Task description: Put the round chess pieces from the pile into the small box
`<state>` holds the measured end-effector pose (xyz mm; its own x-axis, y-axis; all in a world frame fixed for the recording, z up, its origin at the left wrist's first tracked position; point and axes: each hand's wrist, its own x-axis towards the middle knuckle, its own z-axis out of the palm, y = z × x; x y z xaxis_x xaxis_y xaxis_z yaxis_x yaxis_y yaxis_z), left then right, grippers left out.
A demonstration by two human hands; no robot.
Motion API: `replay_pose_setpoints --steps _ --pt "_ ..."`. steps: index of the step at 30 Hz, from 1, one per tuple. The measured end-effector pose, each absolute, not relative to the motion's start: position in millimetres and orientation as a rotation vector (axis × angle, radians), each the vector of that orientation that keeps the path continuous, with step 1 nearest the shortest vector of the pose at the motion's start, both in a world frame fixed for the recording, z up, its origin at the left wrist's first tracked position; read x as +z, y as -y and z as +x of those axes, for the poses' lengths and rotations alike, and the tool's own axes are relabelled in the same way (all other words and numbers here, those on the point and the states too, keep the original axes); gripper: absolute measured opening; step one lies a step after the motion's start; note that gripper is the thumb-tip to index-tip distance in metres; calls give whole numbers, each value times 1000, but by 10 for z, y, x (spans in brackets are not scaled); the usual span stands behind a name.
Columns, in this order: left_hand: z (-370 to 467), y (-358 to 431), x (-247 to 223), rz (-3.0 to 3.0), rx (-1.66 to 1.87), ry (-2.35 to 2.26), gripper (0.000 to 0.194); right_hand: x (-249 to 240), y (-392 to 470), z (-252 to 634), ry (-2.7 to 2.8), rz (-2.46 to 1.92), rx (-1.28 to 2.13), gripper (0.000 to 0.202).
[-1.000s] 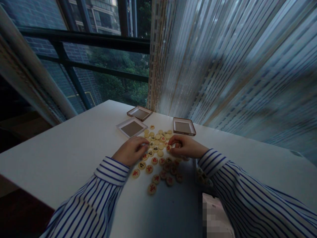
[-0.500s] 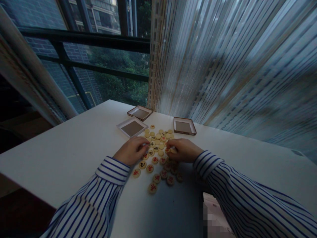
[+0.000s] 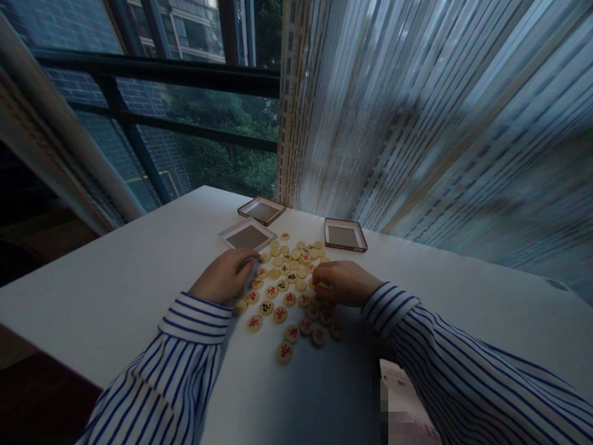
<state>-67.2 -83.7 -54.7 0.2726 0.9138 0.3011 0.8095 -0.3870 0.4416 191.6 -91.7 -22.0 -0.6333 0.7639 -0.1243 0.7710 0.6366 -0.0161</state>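
Several round, pale wooden pieces with red or black characters lie spread on the white table (image 3: 139,272); one red-marked piece (image 3: 285,352) is nearest the front. My left hand (image 3: 225,276) rests at the left edge of the spread, its fingers bent, the fingertips beside a plain piece (image 3: 264,257). Whether it grips anything is hidden. On the right side, my right hand (image 3: 345,282) is closed in a pinch on a piece (image 3: 324,285), partly covered by the fingers. Some pieces near it lie in its shadow.
Behind the pieces stand a pale shallow tray (image 3: 225,237), a brown-rimmed box part (image 3: 281,213) and another brown-rimmed box part (image 3: 364,241) at the right. A sheer curtain (image 3: 352,123) and a window railing (image 3: 162,71) are beyond the table. A pinkish object (image 3: 398,386) is at the lower right.
My left hand has moved left, away from the middle of the pieces, uncovering several at the left side. My right hand has barely moved.
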Motion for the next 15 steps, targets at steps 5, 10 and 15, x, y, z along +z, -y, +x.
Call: replay_pose_setpoints --steps 5,10,15 --pt "-823 834 -517 2242 731 -1729 33 -213 917 1938 -2756 1273 -128 20" --pt "-935 848 -517 2155 684 -1748 29 -219 922 1971 -2774 1280 -131 21" --pt "-930 953 -508 2146 731 -1711 26 -199 965 1970 -2804 1292 -114 22"
